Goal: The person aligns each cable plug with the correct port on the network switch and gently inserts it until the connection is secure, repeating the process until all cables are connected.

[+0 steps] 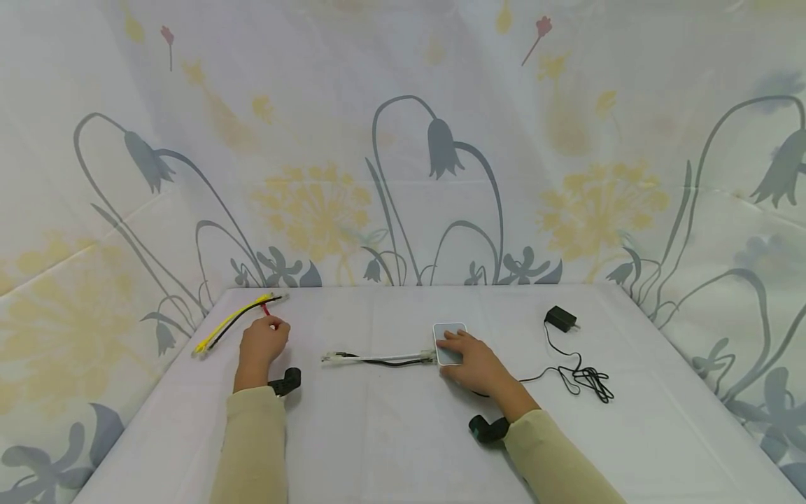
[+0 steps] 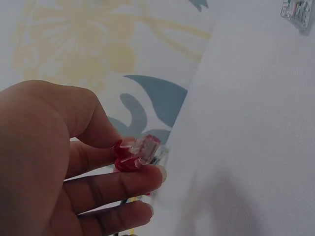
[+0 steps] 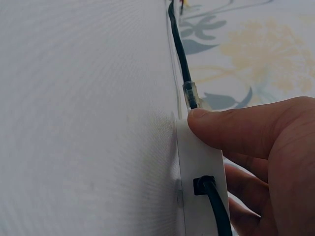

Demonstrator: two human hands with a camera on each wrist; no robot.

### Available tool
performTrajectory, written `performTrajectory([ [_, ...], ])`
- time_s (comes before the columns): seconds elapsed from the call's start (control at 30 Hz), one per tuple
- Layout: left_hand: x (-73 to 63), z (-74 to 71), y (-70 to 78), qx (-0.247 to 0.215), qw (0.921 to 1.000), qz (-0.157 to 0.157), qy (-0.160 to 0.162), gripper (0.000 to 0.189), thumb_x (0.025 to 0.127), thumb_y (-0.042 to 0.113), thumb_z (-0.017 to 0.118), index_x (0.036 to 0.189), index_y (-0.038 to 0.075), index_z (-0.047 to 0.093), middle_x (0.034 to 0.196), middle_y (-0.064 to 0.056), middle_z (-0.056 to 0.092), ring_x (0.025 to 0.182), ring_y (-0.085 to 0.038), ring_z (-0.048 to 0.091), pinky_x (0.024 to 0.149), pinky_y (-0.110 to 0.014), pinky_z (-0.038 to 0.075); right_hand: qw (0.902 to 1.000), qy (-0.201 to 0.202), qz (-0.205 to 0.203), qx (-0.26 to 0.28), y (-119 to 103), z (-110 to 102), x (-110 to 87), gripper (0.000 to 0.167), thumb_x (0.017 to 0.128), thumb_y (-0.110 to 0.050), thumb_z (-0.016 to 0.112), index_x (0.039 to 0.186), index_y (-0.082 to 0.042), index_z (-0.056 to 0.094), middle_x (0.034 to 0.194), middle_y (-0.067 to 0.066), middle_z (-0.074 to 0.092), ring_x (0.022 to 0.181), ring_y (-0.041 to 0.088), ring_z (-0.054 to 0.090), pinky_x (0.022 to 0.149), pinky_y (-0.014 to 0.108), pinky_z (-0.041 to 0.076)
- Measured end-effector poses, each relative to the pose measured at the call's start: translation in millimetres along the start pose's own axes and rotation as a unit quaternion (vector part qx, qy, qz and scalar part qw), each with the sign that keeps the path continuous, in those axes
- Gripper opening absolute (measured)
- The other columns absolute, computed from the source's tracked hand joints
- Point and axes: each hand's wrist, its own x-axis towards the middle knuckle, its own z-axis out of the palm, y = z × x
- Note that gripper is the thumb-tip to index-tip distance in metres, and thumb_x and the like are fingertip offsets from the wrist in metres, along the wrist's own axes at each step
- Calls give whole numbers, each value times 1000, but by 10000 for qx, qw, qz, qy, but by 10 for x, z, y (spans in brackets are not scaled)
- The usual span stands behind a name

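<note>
At the left of the table, my left hand (image 1: 263, 344) pinches a red network cable (image 1: 266, 310) between thumb and fingers. Its clear plug (image 2: 148, 148) sticks out past the fingertips in the left wrist view. Just beyond lie a yellow cable (image 1: 228, 323) and a black cable (image 1: 234, 326). My right hand (image 1: 475, 365) holds a small white network box (image 1: 448, 358), fingers over its top. In the right wrist view the thumb presses by the clear plug (image 3: 190, 93) of a black cable (image 3: 179, 49). A power cord (image 3: 217, 206) enters the box's side.
A white cable (image 1: 378, 358) runs left from the box beside the black one. At the right, a black power adapter (image 1: 560, 318) lies with its thin cord (image 1: 592, 381) in a loose coil. A flowered cloth (image 1: 409, 231) hangs behind the white table (image 1: 390, 434).
</note>
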Motion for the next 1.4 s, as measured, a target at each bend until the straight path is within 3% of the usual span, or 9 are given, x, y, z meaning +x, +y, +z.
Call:
performTrajectory([
  [0.1, -3, 1, 43, -65, 9998, 71, -161, 43, 94, 27, 40, 120, 1, 62, 105, -17, 69, 90, -28, 57, 71, -34, 45, 10000, 6, -22, 1, 2, 0, 0, 52, 84, -25, 72, 135, -19, 59, 150, 4, 45, 146, 33, 27, 113, 58, 27],
  [0.33, 15, 39, 116, 319, 9964, 523, -586, 38, 95, 19, 49, 128, 4, 60, 119, -22, 63, 95, -31, 58, 78, -41, 48, 10000, 11, 6, -21, 9, 8, 5, 52, 84, -25, 72, 135, -19, 60, 150, 3, 45, 146, 33, 27, 113, 58, 27],
  [0.47, 21, 89, 134, 445, 9935, 919, -493, 32, 94, 14, 54, 124, 5, 62, 111, -18, 67, 93, -29, 60, 78, -41, 48, 10000, 9, 18, -11, 10, 12, 3, 52, 84, -25, 72, 134, -19, 60, 151, 3, 45, 146, 33, 27, 113, 58, 28],
  [0.77, -4, 113, 204, 431, 9928, 1045, -399, 29, 95, 18, 61, 121, 8, 67, 108, -17, 64, 88, -26, 55, 71, -34, 48, 10000, 24, 6, 5, 19, 18, 2, 52, 84, -24, 72, 135, -19, 59, 151, 2, 45, 146, 33, 27, 113, 58, 27],
  [0.9, -3, 115, 216, 586, 9903, 1238, -227, 27, 94, 19, 63, 118, 8, 69, 117, -23, 61, 106, -38, 54, 85, -49, 48, 10000, 7, 2, 11, 21, 20, 1, 52, 84, -25, 72, 135, -19, 59, 151, 2, 44, 146, 33, 27, 113, 58, 27],
  [1.07, 14, 133, 228, 931, 9856, 1413, 45, 25, 91, 21, 67, 113, 11, 72, 131, -25, 54, 127, -47, 42, 98, -62, 39, 10000, 21, 10, 7, 28, 22, 5, 52, 84, -24, 72, 135, -20, 59, 151, 2, 45, 146, 33, 27, 113, 58, 27],
  [1.27, 2, 156, 245, 545, 9863, 1531, -283, 27, 93, 20, 65, 116, 9, 71, 138, -22, 52, 131, -42, 45, 108, -57, 36, 10000, 20, 2, 44, 20, 15, 11, 52, 84, -26, 71, 135, -20, 59, 151, 2, 45, 146, 32, 27, 113, 58, 27],
  [1.4, -16, 176, 261, 347, 9856, 1585, -481, 28, 94, 22, 64, 119, 11, 70, 131, -16, 59, 119, -35, 54, 99, -51, 45, 10000, 17, -8, 43, 15, 12, 10, 52, 84, -25, 72, 135, -20, 59, 151, 2, 45, 146, 32, 27, 113, 57, 27],
])
